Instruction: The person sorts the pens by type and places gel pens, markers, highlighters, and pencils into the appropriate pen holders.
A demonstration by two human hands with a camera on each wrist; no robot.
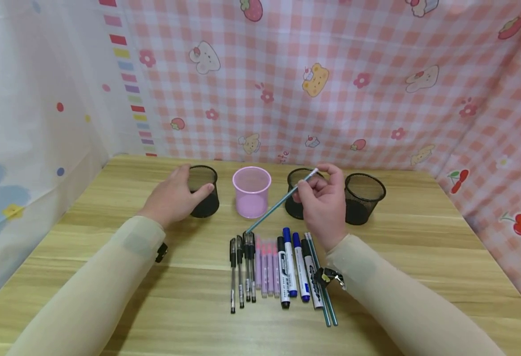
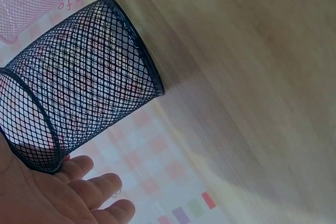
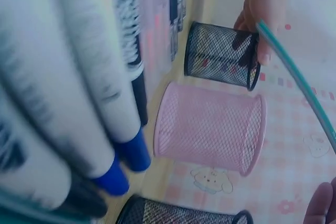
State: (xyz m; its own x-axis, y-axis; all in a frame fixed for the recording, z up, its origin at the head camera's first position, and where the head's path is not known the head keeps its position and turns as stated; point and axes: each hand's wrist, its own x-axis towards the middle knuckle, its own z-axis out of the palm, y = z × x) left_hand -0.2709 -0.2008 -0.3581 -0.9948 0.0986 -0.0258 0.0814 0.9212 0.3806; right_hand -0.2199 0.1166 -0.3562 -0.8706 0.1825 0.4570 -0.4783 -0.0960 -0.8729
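Note:
My left hand (image 1: 171,195) holds the leftmost black mesh pen cup (image 1: 205,205) at its rim, thumb across the near side and fingers round the far left. In the left wrist view, fingers (image 2: 92,192) show past the rim of that cup. My right hand (image 1: 327,212) pinches a teal pencil (image 1: 278,202) near its white end. Held slanting, the pencil points down left, its lower end overlapping the caps of the black gel pens (image 1: 248,267) in the head view. Behind the right hand, another black mesh cup (image 1: 295,205) is partly hidden.
A pink mesh cup (image 1: 251,200) stands right of the left hand's cup; a further black cup (image 1: 360,210) is at the right. In front lie pink-purple pens (image 1: 267,277), black and blue markers (image 1: 290,262) and two teal pencils (image 1: 327,306). A patterned curtain (image 1: 287,99) hangs behind the table.

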